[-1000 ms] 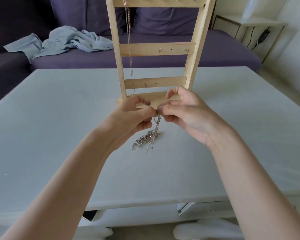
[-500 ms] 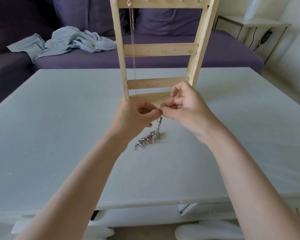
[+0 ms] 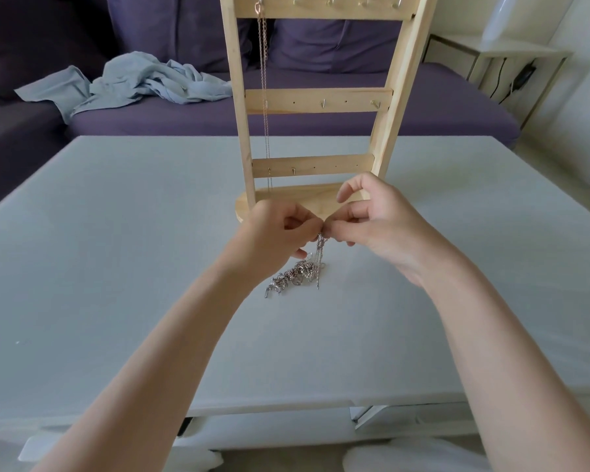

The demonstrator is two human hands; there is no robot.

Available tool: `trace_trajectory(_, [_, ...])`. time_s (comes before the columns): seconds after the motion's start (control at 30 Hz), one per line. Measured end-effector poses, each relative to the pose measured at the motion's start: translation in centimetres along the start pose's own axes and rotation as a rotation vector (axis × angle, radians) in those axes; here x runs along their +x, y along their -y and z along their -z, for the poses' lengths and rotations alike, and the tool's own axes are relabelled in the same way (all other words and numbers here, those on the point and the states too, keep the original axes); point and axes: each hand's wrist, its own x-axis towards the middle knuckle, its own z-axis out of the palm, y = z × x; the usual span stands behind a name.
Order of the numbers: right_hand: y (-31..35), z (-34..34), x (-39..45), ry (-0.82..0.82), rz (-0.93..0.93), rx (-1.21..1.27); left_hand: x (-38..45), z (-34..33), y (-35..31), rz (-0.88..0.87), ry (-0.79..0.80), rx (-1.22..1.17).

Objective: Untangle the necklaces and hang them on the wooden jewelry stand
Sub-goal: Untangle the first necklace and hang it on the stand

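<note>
A tangled clump of silver necklaces (image 3: 295, 274) lies on the grey table (image 3: 116, 267), with a few strands rising to my fingertips. My left hand (image 3: 275, 238) and my right hand (image 3: 372, 221) meet just above it, each pinching the top of the silver chains. The wooden jewelry stand (image 3: 315, 100) rises directly behind my hands, its oval base partly hidden by them. A thin rose-gold necklace (image 3: 264, 97) hangs from a hook at the left end of the stand's top bar.
A purple sofa (image 3: 457, 107) runs behind the table, with a crumpled light-blue cloth (image 3: 133, 81) on it. A white side table (image 3: 498, 59) with cables stands at the back right. The table's front edge is near my elbows.
Both hands have stayed pinched together on the chain while the view tilted slightly. The silver clump has settled lower onto the table and spread a little to the left.
</note>
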Motion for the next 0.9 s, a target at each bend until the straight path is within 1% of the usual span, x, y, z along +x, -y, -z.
trace_trajectory(0.1, [-0.1, 0.0, 0.0, -0.016, -0.009, 0.015, 0.1, 0.0, 0.2, -0.014, -0.008, 0.064])
trace_trajectory(0.3, [0.1, -0.3, 0.0, -0.004, -0.045, 0.014, -0.1, -0.1, 0.2, -0.038, -0.017, 0.11])
trace_trajectory(0.37, [0.2, -0.4, -0.1, -0.012, -0.083, 0.045, -0.1, -0.2, 0.1, -0.026, 0.009, 0.098])
trace_trajectory(0.47, [0.2, -0.6, -0.1, -0.037, -0.159, 0.16, -0.3, -0.5, -0.2, 0.0, 0.07, 0.076])
trace_trajectory(0.53, [0.2, -0.8, -0.1, -0.053, -0.197, 0.21, -0.3, -0.6, -0.4, 0.015, 0.116, 0.107])
trace_trajectory(0.6, [0.0, -1.0, 0.0, -0.067, -0.204, 0.207, -0.4, -0.7, -0.5, 0.027, 0.155, 0.166])
trace_trajectory(0.67, [-0.1, -1.0, -0.1, -0.076, -0.191, 0.202, -0.3, -0.6, -0.5, 0.034, 0.165, 0.177])
trace_trajectory(0.73, [-0.1, -0.7, -0.1, -0.075, -0.173, 0.212, -0.2, -0.5, -0.4, 0.04, 0.149, 0.112])
trace_trajectory(0.9, [0.3, -0.4, -0.2, -0.035, -0.127, 0.331, -0.6, -0.2, -0.6, 0.072, 0.091, -0.178])
